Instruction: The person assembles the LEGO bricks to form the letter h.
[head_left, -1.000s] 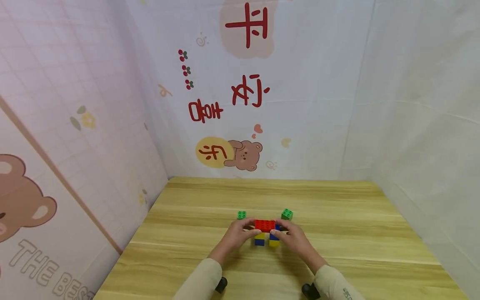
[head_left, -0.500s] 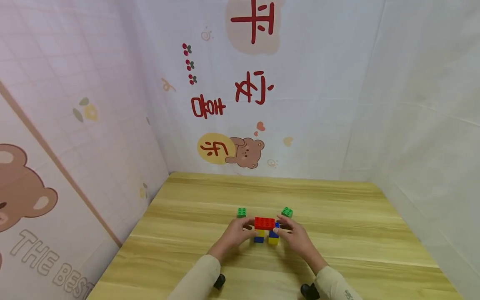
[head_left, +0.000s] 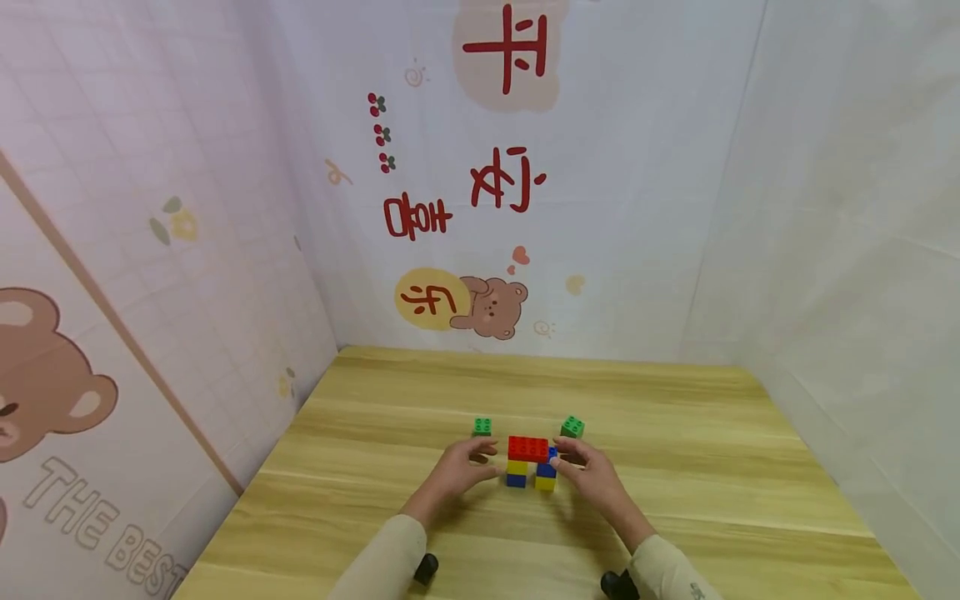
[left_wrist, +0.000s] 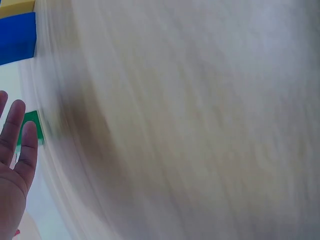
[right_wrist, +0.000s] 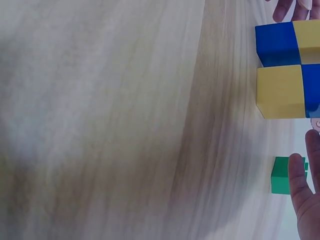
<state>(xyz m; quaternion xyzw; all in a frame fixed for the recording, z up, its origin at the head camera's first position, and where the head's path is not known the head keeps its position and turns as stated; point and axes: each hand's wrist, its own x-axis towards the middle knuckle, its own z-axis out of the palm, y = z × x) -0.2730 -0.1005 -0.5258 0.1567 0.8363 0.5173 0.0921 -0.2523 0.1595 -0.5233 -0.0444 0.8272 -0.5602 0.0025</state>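
Observation:
A red block (head_left: 528, 448) lies across two short stacks like a bridge. Its left end is over a yellow block (head_left: 517, 467) on a blue block (head_left: 516, 481); its right end overlaps a blue block (head_left: 546, 471) on a yellow block (head_left: 545, 483), leaving blue studs showing beside it. My left hand (head_left: 453, 475) is just left of the bridge, fingers extended and apart from it. My right hand (head_left: 596, 477) stays by the right stack, thumb tip overlapping the blue block in the head view. A gap shows between its fingers (right_wrist: 298, 182) and the blocks in the right wrist view.
Two green blocks stand behind the bridge, one green block (head_left: 482, 427) at the left and another green block (head_left: 572, 427) at the right. The wooden table (head_left: 697, 467) meets printed cloth walls (head_left: 630, 208) at the back and sides.
My left hand has let go of the red block's left end and drawn back to the left. My right hand has loosened from the red block and stays close to the right stack.

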